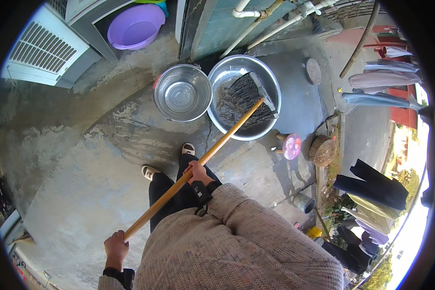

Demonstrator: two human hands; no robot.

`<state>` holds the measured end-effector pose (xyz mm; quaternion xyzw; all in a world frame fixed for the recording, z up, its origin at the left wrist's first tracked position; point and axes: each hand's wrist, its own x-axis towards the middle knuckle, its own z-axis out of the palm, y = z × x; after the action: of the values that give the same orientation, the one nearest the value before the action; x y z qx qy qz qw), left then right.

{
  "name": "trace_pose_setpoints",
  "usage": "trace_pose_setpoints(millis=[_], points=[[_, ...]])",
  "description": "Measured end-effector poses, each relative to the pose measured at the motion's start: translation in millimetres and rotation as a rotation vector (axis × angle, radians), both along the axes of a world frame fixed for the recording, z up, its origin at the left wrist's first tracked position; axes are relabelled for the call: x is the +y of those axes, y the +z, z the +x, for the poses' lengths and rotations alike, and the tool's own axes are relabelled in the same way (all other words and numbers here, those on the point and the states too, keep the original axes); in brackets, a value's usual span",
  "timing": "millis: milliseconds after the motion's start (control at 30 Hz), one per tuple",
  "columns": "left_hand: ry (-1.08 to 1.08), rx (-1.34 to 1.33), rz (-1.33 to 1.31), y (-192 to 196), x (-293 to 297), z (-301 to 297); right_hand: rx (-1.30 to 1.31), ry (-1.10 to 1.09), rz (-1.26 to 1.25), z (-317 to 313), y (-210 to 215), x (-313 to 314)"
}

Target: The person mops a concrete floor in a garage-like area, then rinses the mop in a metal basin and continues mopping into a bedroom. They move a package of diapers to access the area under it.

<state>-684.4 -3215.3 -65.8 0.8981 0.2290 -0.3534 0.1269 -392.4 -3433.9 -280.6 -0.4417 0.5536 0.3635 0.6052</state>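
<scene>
A mop with a long wooden handle point(170, 192) slants across the view. My left hand point(116, 248) is wrapped round its upper end at the lower left. Farther down the shaft, my right hand point(197, 173) grips it in front of my legs. At the far end, the dark grey mop head point(246, 94) lies in a wide metal basin point(274, 126), wet and spread in murky water. Part of the head rests against the basin's right side. Left of the basin and close against it stands a shiny metal bucket point(159, 104); its bottom shows inside.
A small round stool point(292, 146) and a woven stump-like seat point(323, 150) stand right of the basin. A purple tub point(136, 26) sits at the back left. White pipes point(256, 36) run along the wall behind. Laundry point(372, 183) hangs on the right. The concrete floor point(82, 193) has wet patches.
</scene>
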Motion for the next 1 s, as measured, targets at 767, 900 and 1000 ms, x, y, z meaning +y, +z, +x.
trace_pose_setpoints(millis=[767,900,1000], points=[[-0.013,-0.095,-0.007,29,-34,90,-0.143,0.287,0.055,83,-24,-22],[0.067,-0.111,-0.147,74,-45,143,-0.124,0.295,0.084,86,-40,-24],[0.274,0.044,-0.434,95,-38,180,-0.112,0.326,0.132,86,-48,-25]])
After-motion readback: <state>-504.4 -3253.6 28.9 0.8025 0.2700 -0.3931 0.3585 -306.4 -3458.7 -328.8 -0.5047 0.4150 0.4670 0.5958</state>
